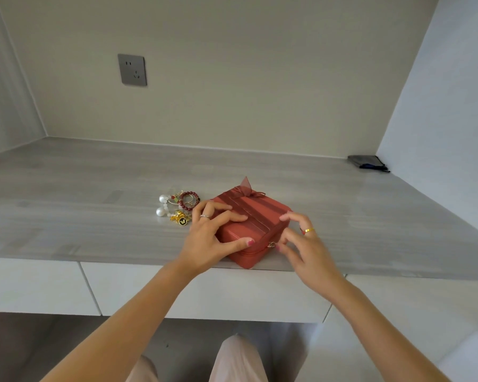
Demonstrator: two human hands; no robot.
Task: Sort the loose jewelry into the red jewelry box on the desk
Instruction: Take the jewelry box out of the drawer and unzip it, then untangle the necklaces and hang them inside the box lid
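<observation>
The red jewelry box point(262, 213), closed and tied with a ribbon bow, sits near the desk's front edge. My left hand point(213, 238) grips its left side, fingers curled over the lid and thumb pressed on the front wall. My right hand point(301, 244) is at the box's front right corner, thumb and forefinger pinching the small gold zipper pull point(271, 244). A pile of loose jewelry point(177, 206) lies just left of the box: large pearls, a dark red bead bracelet, gold pieces and a black round charm.
The grey desk point(94, 194) runs between walls on the left, back and right. A dark pouch point(367, 162) lies in the far right corner. A wall socket point(132, 69) is above the desk. White drawer fronts point(204, 293) sit under the front edge.
</observation>
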